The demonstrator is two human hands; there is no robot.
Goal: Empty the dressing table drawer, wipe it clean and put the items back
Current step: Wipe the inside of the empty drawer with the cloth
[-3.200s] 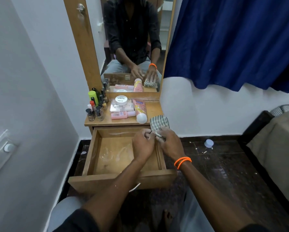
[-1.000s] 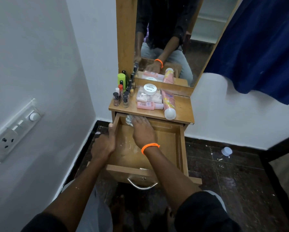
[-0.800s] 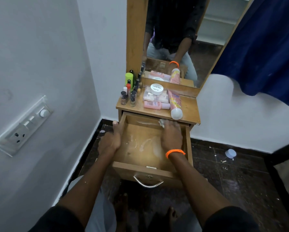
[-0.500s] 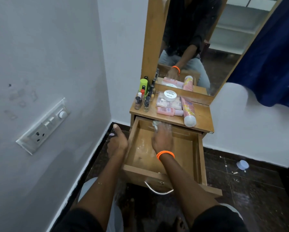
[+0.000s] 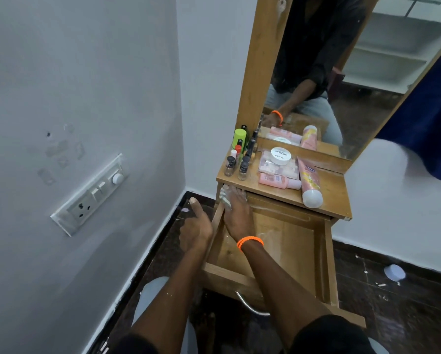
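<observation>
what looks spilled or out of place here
White powdery smears streak the drawer floor. A white cap and pale scraps lie on the dark floor to the right.
</observation>
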